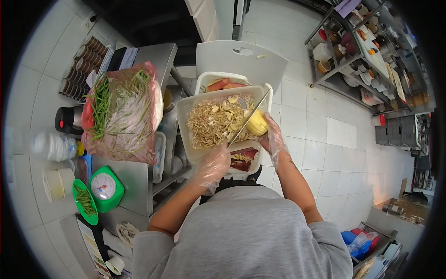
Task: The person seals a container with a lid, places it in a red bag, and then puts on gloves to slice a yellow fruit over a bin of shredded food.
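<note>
1. At the far left, a clear bottle (58,145) and a black and steel jug (69,120) are beside a steel desk (137,188).
2. A green dish (92,218) of short cut beans (84,201) is just beside a green scale (104,185) with a round white dial.
3. On the desk, above the scale in the view, a large pinkish, see-through bag (132,116) holds long green stalks (100,109), thickest along its left side.
4. The left hand (213,165), in a thin clear glove, is closed around the handle of a long knife (246,120). The blade slants up and to the right across a tub, its edge side against or very near the yellow piece; which of the two, I cannot tell.
5. The pale, see-through tub (182,116) holds a broad heap of light brown shreds (204,123) with some flat pale slices. It sits over a white basket (202,84), where dark red pieces (218,84) show past its top and bottom edges. A white chair (211,56) is behind them.
6. The right hand (270,137), also gloved, grips the rounded yellow piece (257,123) over the tub's right side.
7. Farther right are a pale tiled floor (302,135) and crowded metal shelves (357,60).
</note>
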{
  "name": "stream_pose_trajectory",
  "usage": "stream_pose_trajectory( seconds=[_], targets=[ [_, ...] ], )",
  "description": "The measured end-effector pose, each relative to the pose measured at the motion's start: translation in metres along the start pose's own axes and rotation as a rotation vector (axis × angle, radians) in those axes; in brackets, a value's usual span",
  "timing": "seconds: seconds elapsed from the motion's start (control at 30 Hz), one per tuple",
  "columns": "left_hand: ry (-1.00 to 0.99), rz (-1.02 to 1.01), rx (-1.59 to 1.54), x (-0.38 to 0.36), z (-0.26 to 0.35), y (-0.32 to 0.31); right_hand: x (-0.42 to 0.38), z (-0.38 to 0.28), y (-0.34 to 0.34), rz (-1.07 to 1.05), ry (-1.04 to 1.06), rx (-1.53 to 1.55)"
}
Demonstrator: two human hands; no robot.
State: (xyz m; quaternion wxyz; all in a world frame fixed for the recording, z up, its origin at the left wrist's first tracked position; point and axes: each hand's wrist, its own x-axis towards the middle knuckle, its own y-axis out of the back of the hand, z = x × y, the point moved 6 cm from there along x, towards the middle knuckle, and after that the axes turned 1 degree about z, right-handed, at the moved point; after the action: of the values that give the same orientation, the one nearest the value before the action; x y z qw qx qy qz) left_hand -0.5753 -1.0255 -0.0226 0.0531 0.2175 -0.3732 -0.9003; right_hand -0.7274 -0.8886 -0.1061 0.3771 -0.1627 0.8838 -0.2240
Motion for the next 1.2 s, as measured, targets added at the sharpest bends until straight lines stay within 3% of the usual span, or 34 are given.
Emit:
stream_pose_trajectory(
  seconds=[0.07,0.37,0.57,0.67,0.87,1.07,1.2],
  targets=[
    [-0.012,-0.031,0.031,-0.002,-0.001,0.005,0.01,0.007,0.003,-0.072,-0.018,0.138],
    [-0.088,0.018,0.149,-0.004,-0.009,0.007,0.016,0.022,-0.01,-0.118,-0.112,0.143],
    [-0.044,0.021,0.117,-0.003,-0.005,0.011,0.012,0.034,-0.018,-0.177,-0.194,0.235],
    [-0.019,0.017,0.113,-0.006,-0.003,0.015,0.001,0.03,-0.031,-0.089,-0.269,0.249],
    [0.015,-0.027,0.132,-0.008,-0.009,0.019,0.018,0.036,-0.019,-0.214,-0.276,0.257],
    [-0.065,0.078,0.126,0.015,-0.007,0.002,0.016,0.033,-0.02,-0.027,-0.249,0.198],
    [0.029,-0.032,0.119,0.044,-0.002,-0.004,0.014,0.04,-0.015,-0.063,-0.245,0.15]
  ],
)
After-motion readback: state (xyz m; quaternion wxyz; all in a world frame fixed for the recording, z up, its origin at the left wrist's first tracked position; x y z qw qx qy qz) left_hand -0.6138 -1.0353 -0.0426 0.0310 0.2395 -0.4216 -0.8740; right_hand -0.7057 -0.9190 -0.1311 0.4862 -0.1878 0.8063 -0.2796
